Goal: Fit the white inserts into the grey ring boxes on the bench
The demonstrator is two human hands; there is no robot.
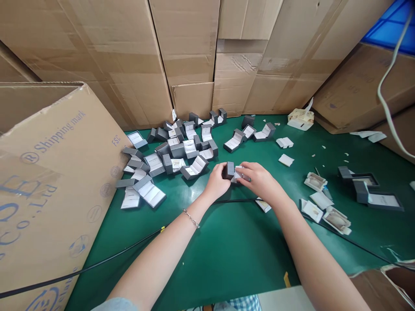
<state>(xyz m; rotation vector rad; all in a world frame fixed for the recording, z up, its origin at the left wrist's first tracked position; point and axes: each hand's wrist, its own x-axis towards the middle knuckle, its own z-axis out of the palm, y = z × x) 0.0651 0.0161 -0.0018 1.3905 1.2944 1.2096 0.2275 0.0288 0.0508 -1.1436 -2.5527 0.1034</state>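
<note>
In the middle of the green table, my left hand point(218, 182) is closed around the dark lid of a small grey hinged box point(230, 169). My right hand point(261, 180) has its fingers bent over the white inner side of the same box, which stands open between both hands. Parts of the box are hidden by the fingers. A white card point(264, 205) lies under my right wrist. To the left of my hands is a loose cluster of similar open boxes point(194, 167) with white linings.
A tall carton point(65, 181) stands at the left, and stacked cartons point(191, 43) wall the back. A black cable point(129, 248) crosses the table under my forearms. At the right are white inserts point(316, 181), two open boxes point(384, 199) and a tissue pack point(301, 119).
</note>
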